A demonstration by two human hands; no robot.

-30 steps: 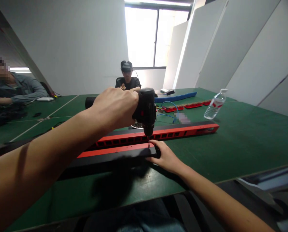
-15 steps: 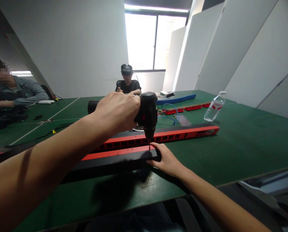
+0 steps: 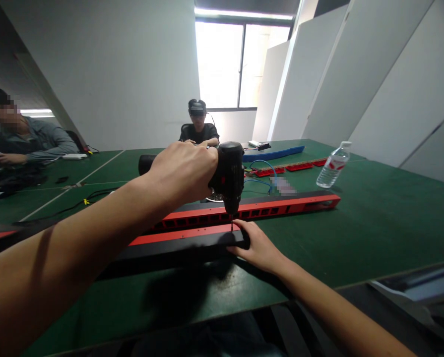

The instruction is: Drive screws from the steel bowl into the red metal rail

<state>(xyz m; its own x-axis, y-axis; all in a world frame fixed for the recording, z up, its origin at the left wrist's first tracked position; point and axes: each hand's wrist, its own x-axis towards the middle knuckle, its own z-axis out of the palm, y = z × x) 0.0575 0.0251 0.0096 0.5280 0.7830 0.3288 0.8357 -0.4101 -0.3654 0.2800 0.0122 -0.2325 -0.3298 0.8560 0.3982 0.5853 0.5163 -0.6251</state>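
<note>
Green worktop (image 3: 374, 218), white walls, a bright window at twelve o'clock.
Left hand (image 3: 180, 171) is wrapped around a black power driver (image 3: 229, 173), its bit standing upright on the near end of a long red-and-black rail (image 3: 184, 238), seemingly for downward pressure; right hand (image 3: 259, 248), at five o'clock of the bit, lies flat on the rail's end, apparently steadying it. Water bottle (image 3: 331, 166) stands at two o'clock; two seated people work beyond.
</note>
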